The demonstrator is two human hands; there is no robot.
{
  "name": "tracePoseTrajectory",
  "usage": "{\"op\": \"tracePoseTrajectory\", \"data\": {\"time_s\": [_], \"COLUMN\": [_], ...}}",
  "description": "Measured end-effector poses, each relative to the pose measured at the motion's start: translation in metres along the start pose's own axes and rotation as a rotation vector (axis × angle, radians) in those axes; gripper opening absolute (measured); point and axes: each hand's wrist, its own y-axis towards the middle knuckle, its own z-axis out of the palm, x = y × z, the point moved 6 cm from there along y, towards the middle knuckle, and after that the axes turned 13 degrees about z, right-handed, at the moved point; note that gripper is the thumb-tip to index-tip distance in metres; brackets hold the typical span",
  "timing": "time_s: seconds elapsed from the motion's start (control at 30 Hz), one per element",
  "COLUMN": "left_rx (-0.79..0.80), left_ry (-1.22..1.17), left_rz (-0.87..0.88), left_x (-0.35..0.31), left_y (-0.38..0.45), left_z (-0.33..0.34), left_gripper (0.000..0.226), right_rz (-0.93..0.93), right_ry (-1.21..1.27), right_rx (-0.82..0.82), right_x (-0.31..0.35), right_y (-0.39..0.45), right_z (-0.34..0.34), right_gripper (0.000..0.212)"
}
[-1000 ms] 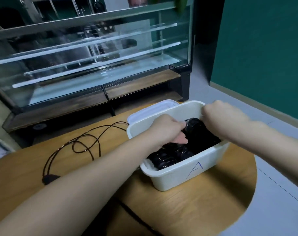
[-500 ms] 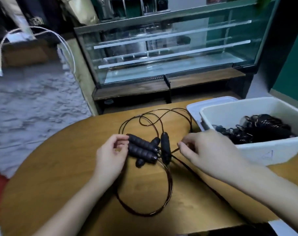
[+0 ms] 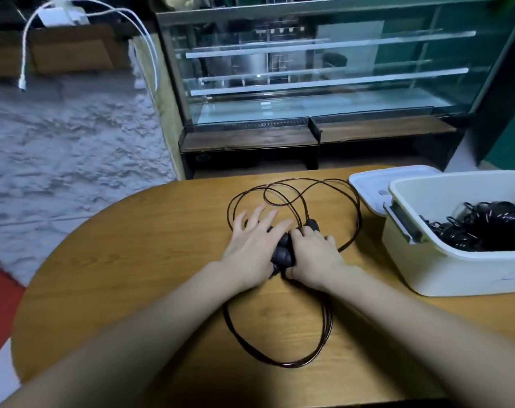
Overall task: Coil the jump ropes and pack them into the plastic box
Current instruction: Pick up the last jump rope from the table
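A dark brown jump rope cord (image 3: 282, 360) lies in loose loops on the wooden table (image 3: 132, 275), some beyond my hands and some nearer me. Its black foam handles (image 3: 283, 253) are bunched together between my hands. My left hand (image 3: 252, 245) lies over them with fingers spread and straight. My right hand (image 3: 313, 254) curls its fingers round the handles from the right side. The white plastic box (image 3: 456, 269) stands at the right, holding coiled black ropes (image 3: 486, 228).
The box's white lid (image 3: 371, 187) lies behind it on the table. A glass display case (image 3: 309, 83) stands beyond the table's far edge. A grey fluffy rug (image 3: 59, 160) covers the floor at left, with a white cable (image 3: 29, 48) hanging above.
A second ago both hands were in the box; they then came to the rope on the table. Since half a second ago they closed together over the bunched handles.
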Motion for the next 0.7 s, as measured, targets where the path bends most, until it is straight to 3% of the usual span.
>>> {"op": "tracePoseTrajectory", "data": {"time_s": [0.23, 0.43, 0.53, 0.63, 0.7], "left_rx": [-0.065, -0.329, -0.345, -0.387, -0.424], "left_ry": [0.012, 0.073, -0.097, -0.364, -0.408], "left_rz": [-0.032, -0.077, -0.224, -0.37, -0.396], "left_x": [-0.003, -0.028, -0.045, -0.057, -0.069], "left_y": [-0.001, -0.026, -0.052, -0.084, -0.102], "left_z": [-0.006, -0.065, -0.104, -0.125, -0.138], "left_gripper": [0.093, 0.042, 0.033, 0.029, 0.029], "right_rz": [-0.094, -0.297, -0.361, -0.406, -0.426], "right_ry": [0.066, 0.209, 0.372, 0.642, 0.735], "right_rx": [-0.218, -0.285, -0.31, -0.278, -0.32], "right_x": [-0.007, 0.0, -0.013, -0.03, -0.041], "right_y": [-0.02, -0.072, -0.106, -0.136, -0.159], "right_z": [-0.031, -0.086, -0.12, -0.15, -0.166], "right_gripper": [0.068, 0.067, 0.064, 0.041, 0.03]}}
